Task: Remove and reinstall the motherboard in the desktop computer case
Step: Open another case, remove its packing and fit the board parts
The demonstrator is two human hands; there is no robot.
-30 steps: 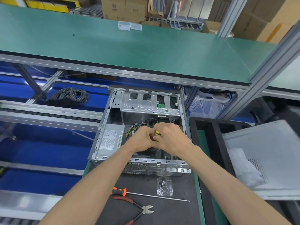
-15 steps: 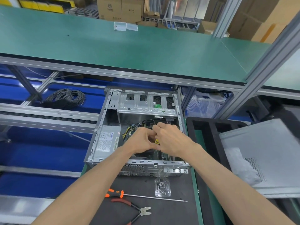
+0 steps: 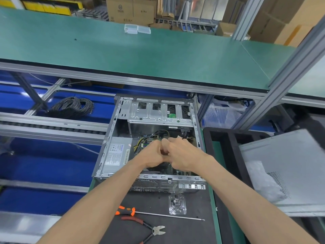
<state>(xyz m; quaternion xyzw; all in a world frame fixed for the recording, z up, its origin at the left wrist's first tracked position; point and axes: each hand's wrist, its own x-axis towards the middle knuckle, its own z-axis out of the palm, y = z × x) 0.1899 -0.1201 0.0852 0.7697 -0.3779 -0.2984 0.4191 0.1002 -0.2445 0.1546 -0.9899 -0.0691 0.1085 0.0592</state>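
Motherboard (image 3: 147, 140) seated in open case (image 3: 112, 138). Left hand (image 3: 153, 154) and right hand (image 3: 182, 155) curled together above it; contents unclear. Stage: indeterminate, side panel (image 3: 284, 166) off

No text can be read with certainty. A white printed label (image 3: 117, 154) covers the top of the grey power supply (image 3: 114, 166) in the open computer case (image 3: 197, 131), with a barcode strip (image 3: 127, 156) along its right edge; its print is too small to make out. A cardboard box (image 3: 130, 10) beyond the bench (image 3: 140, 55) bears a round logo and faint, illegible markings
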